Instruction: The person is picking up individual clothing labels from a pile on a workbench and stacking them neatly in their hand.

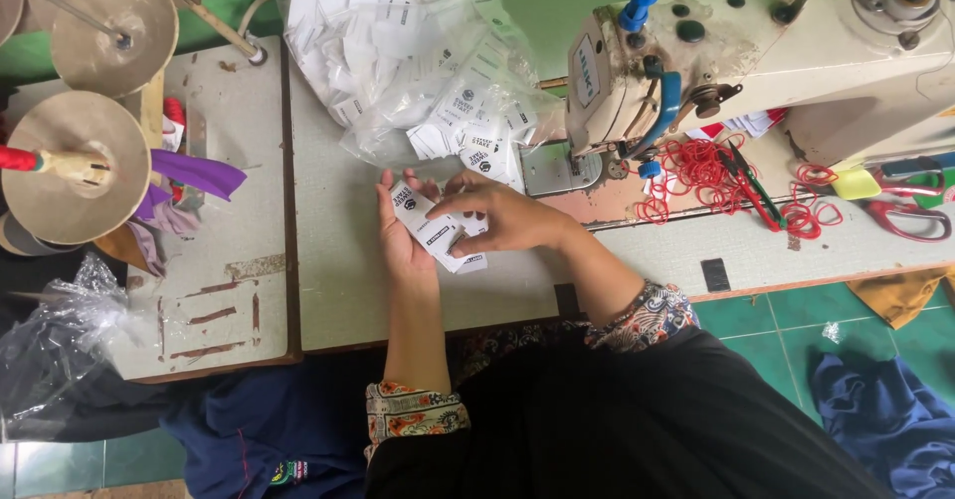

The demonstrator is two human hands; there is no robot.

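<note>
My left hand (401,228) lies palm up over the sewing table (338,290), holding a small stack of white printed fabric labels (430,228). My right hand (507,216) rests on the same stack, fingers pinching the labels from the right. Just beyond my hands a clear plastic bag (398,51) spills several more white labels onto the table. The sewing machine (756,51) stands to the right of the bag, its needle plate (557,169) close to my right hand.
Red thread loops (701,171) and scissors with red handles (910,215) lie under the machine arm. Two round thread-stand discs (75,166) and purple cloth (194,174) sit at the left. Crumpled plastic (60,330) hangs off the left edge. Blue fabric (885,419) lies on the green floor.
</note>
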